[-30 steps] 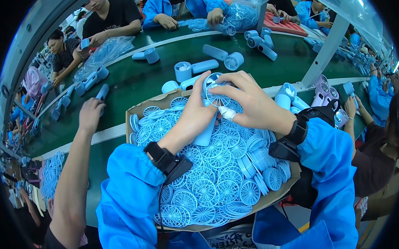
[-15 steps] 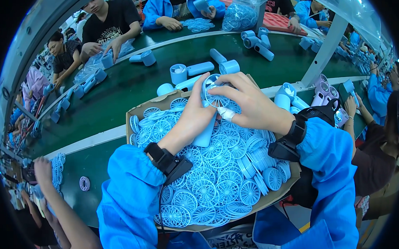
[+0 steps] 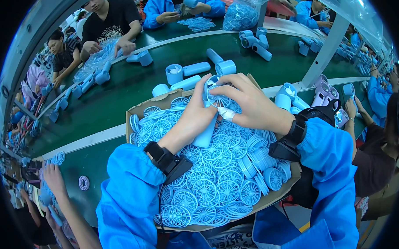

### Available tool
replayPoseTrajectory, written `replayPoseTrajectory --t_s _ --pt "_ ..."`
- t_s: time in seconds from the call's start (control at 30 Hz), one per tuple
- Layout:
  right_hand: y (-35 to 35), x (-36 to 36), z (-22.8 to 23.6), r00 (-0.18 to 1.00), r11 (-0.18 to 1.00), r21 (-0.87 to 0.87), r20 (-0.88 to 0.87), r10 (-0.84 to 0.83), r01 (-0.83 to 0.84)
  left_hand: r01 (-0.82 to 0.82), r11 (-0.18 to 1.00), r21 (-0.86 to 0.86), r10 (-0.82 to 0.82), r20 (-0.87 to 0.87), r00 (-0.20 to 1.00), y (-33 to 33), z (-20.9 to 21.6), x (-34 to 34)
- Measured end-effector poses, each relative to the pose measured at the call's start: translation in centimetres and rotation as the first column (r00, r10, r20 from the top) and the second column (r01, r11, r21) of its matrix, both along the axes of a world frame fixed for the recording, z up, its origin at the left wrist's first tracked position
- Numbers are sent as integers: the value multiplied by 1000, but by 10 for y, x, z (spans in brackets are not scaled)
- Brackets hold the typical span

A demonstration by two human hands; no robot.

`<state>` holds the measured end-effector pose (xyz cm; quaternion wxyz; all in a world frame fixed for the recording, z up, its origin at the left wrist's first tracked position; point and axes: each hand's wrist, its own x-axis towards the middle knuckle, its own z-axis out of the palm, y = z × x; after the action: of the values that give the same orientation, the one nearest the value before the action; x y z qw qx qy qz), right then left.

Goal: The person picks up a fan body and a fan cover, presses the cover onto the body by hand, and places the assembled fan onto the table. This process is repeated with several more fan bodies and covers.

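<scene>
Over a cardboard box heaped with light-blue round fan grilles, my left hand is closed around a light-blue handheld fan. The fan is tilted, its handle pointing down toward the pile and its open head facing up with white blades showing. Pinched in my right hand is a spoked fan grille, held against the fan's head. One edge of it meets the rim; my fingers hide whether it is seated. White wrapping covers a fingertip of my right hand.
Beyond the box runs a green conveyor belt carrying several blue fans. More blue fans and purple fans stand to the right. A purple ring lies left. A metal post rises at right; co-workers sit around.
My hands, the fan and the grille stay almost still. Fans on the belt have shifted slightly left. Across the belt, a co-worker in blue has raised both hands with a fan part.
</scene>
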<state>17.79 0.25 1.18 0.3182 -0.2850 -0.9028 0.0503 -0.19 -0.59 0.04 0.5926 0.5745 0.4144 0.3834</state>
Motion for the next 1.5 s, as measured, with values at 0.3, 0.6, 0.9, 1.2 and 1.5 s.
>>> replayPoseTrajectory --t_s 0.3,0.6,0.9,1.2,1.5 --pt "-1 -1 0 1000 1000 11 -6 -7 7 3 1000 8 -3 15 1000 0 -1 0" --pt "0 0 3 999 997 71 -50 -14 17 -5 995 100 3 23 1000 1 -1 1" --pt "2 1 7 981 965 236 -178 -73 115 -96 966 238 77 87 993 1 3 0" --pt "1 -1 8 972 950 302 -236 -1 74 -328 873 361 139 460 877 -5 12 -1" --pt "1 2 8 973 917 396 -225 50 44 -337 865 372 128 485 865 -11 16 3"
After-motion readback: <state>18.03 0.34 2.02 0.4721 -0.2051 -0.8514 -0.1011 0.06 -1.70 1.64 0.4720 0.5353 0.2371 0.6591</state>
